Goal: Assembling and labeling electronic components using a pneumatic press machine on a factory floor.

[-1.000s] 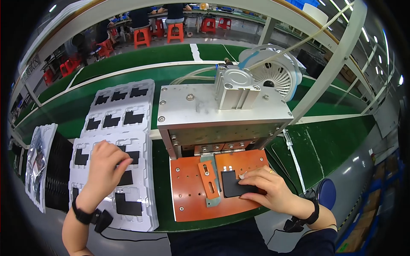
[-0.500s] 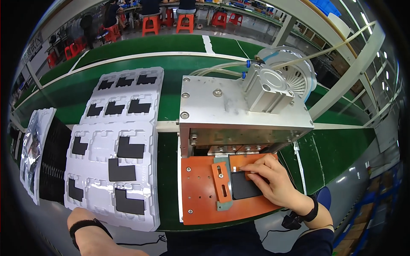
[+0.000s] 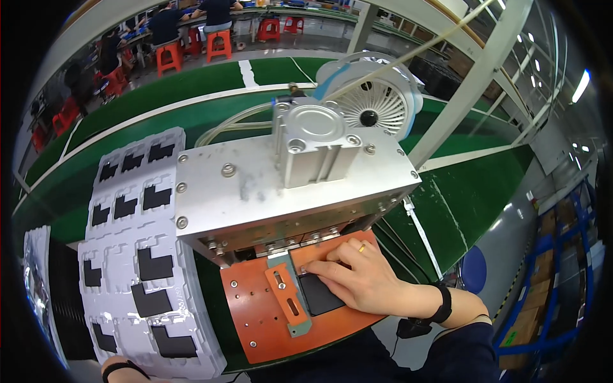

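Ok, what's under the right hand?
Under the right hand, a flat black part lies on the orange plate. The hand covers the part's right side; the plate directly beneath the part can't be seen either.

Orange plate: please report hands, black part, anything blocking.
Right hand over black part, partly hiding it. Part flat on orange plate, beside slotted orange bar. Left hand unseen, wrist at lower edge.

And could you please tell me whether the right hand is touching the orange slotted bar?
Apart: the head view shows a grey strip between the right hand and slotted bar.
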`<state>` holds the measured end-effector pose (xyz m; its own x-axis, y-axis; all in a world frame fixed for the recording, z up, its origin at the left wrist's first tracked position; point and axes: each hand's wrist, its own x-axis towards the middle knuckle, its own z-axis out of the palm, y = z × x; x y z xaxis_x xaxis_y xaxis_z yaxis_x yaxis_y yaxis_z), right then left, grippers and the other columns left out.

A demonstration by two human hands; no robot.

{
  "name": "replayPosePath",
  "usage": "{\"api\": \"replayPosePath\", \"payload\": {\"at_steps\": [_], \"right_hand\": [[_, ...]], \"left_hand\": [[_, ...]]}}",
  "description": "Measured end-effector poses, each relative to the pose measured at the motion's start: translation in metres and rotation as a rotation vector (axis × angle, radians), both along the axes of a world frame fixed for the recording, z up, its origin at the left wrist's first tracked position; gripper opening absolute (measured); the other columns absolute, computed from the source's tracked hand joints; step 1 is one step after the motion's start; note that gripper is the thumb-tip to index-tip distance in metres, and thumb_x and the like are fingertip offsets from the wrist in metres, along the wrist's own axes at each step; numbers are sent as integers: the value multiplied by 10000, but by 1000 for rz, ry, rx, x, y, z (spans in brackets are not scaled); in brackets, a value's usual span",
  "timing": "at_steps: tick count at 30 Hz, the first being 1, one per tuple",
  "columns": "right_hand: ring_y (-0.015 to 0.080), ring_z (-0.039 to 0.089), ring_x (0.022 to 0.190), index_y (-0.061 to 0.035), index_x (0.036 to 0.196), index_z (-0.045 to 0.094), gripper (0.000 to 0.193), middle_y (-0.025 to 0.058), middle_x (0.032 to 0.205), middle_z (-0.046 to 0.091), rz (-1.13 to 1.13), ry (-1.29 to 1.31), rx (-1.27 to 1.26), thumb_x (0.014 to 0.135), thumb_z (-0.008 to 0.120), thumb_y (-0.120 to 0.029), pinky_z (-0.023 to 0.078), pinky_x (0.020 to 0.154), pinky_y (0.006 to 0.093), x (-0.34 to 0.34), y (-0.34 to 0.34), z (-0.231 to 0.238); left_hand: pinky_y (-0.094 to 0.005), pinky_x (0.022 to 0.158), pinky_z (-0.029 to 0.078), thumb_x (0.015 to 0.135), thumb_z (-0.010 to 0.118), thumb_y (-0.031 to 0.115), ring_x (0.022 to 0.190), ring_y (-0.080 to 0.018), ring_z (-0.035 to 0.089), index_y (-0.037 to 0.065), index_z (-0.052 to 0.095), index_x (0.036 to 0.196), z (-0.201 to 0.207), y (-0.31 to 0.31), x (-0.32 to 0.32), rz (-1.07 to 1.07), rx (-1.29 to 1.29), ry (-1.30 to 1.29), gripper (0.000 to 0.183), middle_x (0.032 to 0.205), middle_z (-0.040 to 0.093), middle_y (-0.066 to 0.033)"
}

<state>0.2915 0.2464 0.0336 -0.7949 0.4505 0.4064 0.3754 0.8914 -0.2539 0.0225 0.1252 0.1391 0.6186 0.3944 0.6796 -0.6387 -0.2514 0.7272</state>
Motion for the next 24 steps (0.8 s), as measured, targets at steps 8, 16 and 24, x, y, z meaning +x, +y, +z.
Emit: {"api": "replayPosePath", "payload": {"at_steps": [8, 16, 24], "right_hand": [[197, 496, 854, -131, 1130, 628, 388, 12, 899, 509, -7, -133, 66, 744, 645, -99, 397, 677, 332, 8, -2, 4], [207, 529, 967, -90, 1070, 595, 326, 32, 1112, 585, 26, 52, -9, 760, 688, -128, 413, 748, 345, 13, 1, -12], [226, 544, 1049, -64, 1052, 585, 292, 43, 1142, 596, 104, -48, 0, 766, 629, -104, 427, 846, 357, 7, 2, 2]], "left_hand": [[-421, 819, 451, 863, 626, 387, 1029, -282, 562, 126, 589, 1214, -74, 17, 47, 778, 640, 1070, 439, 1251, 556, -123], [-493, 1000, 311, 833, 567, 612, 1259, -280, 424, 175, 546, 1313, -97, 21, 51, 736, 617, 1172, 649, 1398, 457, -103], [-518, 1067, 189, 815, 526, 683, 1316, -283, 354, 221, 548, 1322, -99, 22, 50, 727, 586, 1218, 687, 1406, 454, -103]]}}
